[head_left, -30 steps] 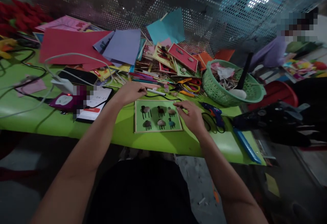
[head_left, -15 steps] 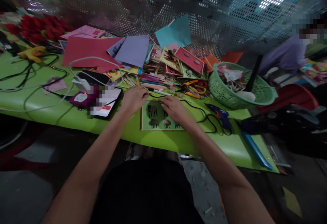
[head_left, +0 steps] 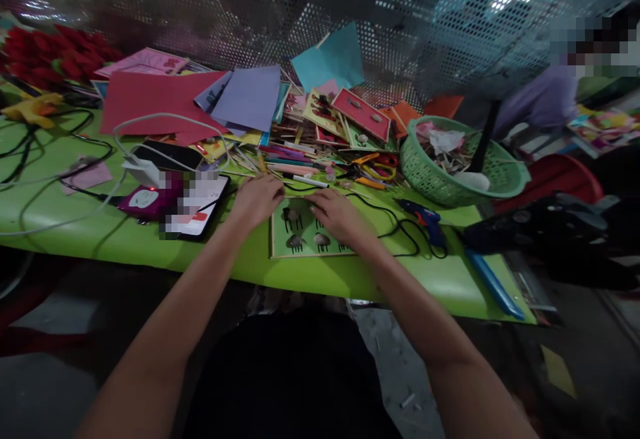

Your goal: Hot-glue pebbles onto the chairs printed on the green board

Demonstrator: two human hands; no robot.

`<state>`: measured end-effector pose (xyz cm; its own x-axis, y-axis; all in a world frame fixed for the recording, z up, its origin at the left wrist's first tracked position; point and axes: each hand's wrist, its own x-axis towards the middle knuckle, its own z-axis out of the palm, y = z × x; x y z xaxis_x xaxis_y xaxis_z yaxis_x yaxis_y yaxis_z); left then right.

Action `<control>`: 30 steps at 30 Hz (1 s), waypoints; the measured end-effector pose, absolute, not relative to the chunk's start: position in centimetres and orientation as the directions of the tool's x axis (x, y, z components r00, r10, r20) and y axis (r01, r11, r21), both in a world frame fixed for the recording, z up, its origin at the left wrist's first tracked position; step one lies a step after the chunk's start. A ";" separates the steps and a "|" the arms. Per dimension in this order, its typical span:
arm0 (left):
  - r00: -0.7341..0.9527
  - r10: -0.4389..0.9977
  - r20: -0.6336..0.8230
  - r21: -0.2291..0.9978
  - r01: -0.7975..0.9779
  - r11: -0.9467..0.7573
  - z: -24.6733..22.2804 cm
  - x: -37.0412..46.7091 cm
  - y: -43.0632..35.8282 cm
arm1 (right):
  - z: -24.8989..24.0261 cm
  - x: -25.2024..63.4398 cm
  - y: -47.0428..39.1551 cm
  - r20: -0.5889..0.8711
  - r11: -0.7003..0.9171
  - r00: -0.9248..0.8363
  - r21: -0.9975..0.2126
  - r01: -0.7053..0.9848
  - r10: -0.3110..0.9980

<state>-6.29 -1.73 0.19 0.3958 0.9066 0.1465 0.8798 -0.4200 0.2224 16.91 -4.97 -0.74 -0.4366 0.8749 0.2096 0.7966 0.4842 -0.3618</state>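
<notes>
A green card [head_left: 305,222] edged with thin pale sticks lies on the green table in front of me. Several small stones with black lines drawn below them, like legs, decorate it. My left hand [head_left: 259,200] rests at the card's upper left corner, fingers curled together. Over its right part, my right hand [head_left: 340,213] reaches to the upper edge, its fingertips bent down near that edge. Both hands look closed, but whatever lies under the fingertips is too small to make out. The right hand covers some of the stones.
A phone [head_left: 210,209] and purple charger [head_left: 145,200] lie left. Coloured papers [head_left: 150,102], framed cards [head_left: 361,113] and pliers [head_left: 383,167] crowd the back. At right are a glue gun [head_left: 425,219], green basket [head_left: 425,172] and blue bar [head_left: 493,282]. A person in purple [head_left: 540,102] is beyond.
The view has swung slightly right, so the table things sit further left in the picture. Both hands keep about the same places at the card's upper edge.
</notes>
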 end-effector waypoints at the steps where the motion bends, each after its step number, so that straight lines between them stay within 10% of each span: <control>1: 0.394 0.907 0.147 0.218 0.882 -0.418 0.2 -6.3 -1.8 | -0.7 17.7 -4.7 0.262 0.477 -0.401 -0.404 0.780 0.878; 8: 0.396 0.910 0.125 0.166 0.896 -0.412 0.1 -6.0 -1.6 | -0.1 23.3 -4.2 0.339 0.158 0.034 -0.524 0.837 0.940; 30: 0.402 0.905 0.136 0.145 0.896 -0.420 0.1 -5.4 -1.8 | -1.2 21.8 -4.2 0.157 -0.051 0.125 -0.408 0.912 0.980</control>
<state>-5.35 -1.81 0.07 0.4022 0.9054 0.1362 0.8959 -0.4198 0.1450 21.81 -4.23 -1.24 0.1246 0.9797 0.1569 0.9117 -0.0507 -0.4077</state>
